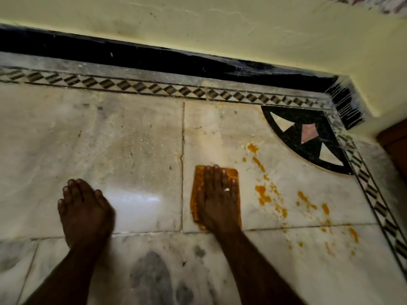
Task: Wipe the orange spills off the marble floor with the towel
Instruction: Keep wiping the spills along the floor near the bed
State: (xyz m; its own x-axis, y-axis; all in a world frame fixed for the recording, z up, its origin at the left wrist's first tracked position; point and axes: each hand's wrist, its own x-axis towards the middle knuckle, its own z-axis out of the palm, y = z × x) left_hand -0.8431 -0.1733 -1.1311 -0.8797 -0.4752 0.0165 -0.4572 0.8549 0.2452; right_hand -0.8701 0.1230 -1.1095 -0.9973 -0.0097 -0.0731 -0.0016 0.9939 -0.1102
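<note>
One flat right hand covers the towel.

The cream-white marble floor shows grey veining, speckled with bright orange spills. The folded cloth towel is orange-stained. A black-and-cream diamond-pattern inlay border runs beneath the black skirting strip.

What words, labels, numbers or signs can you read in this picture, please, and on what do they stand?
None: no readable text shows anywhere.
towel: plain, no label showing.
border strip and corner inlay: geometric patterns only, no letters.
patterned patch at the top right edge: too blurred to read.
</note>
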